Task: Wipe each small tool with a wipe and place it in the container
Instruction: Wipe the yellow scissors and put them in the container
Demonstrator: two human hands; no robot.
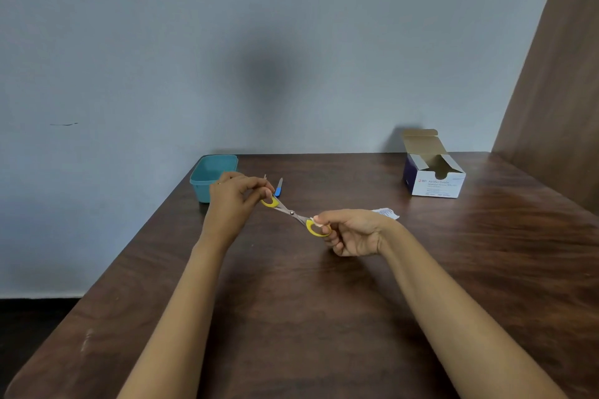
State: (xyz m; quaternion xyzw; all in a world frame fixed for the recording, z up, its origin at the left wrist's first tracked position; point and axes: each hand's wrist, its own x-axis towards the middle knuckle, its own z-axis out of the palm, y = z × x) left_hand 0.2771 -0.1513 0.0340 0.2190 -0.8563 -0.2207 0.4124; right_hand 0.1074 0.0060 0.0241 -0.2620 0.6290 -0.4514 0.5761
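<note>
Container [212, 175] left, box [434, 171] right, on table [324, 301]

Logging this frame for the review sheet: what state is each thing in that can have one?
scissors: spread wide open, held by both handles.
left hand: grips one yellow handle.
right hand: pinches wipe against the other handle.
container: no lid on.
swab box: flap open.
blue tool: lying on the table.

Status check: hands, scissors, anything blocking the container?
Scissors in both: left grip on one yellow handle, right grip pinching wipe at the other. Container open, nothing blocking. Blue tool on table beside it.
</note>
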